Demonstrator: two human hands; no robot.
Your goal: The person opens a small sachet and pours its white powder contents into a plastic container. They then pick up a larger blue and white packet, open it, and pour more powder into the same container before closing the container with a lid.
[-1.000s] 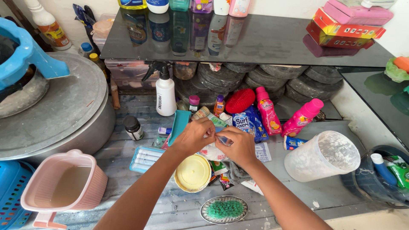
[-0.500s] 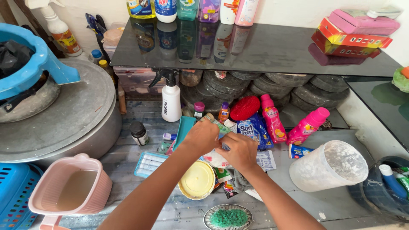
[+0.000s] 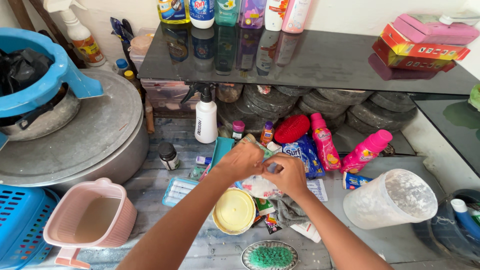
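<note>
We log both hands, left (image 3: 243,161) and right (image 3: 289,174), pinching one white sachet (image 3: 260,186), yellow lid (image 3: 234,211) at seven o'clock.

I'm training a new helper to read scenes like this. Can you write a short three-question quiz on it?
1. True or false: both hands meet over a white sachet.
2. What lies just left of the sachet, nearer the camera? A) a yellow lid B) a red sponge C) a blue basket
3. Fill in: the clear tub at the right lies on its ____.

Key
1. True: the left hand and right hand pinch at its top.
2. A: the yellow lid.
3. Side, mouth turned toward the right.
</note>
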